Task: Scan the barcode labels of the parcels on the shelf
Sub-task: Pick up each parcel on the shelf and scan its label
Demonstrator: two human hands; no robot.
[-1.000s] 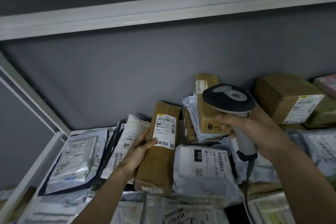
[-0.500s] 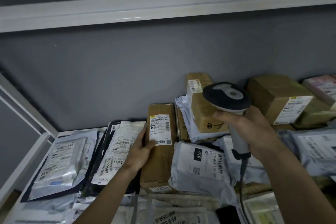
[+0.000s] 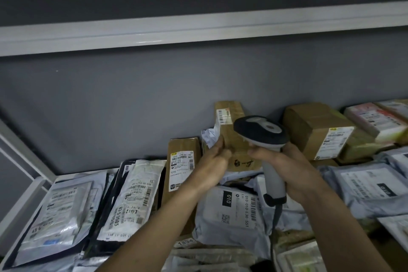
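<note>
My right hand grips the grey handle of a barcode scanner, whose dark head sits above the parcels. My left hand reaches to a tall brown box leaning on the back wall, fingers curled on its left edge beside crumpled white wrapping. The box carries a small barcode label near its top. Left of my hand lies a long brown parcel with a white label. A white bag marked 010 lies below my hands.
Flat plastic mailers lie stacked on the white shelf at the left. A brown carton and a pink-white parcel stand at the back right, grey bags in front. A white shelf beam runs overhead.
My left hand has left the long brown parcel and moved right and up onto the tall box by the wall. The scanner stays in my right hand, nearly in place.
</note>
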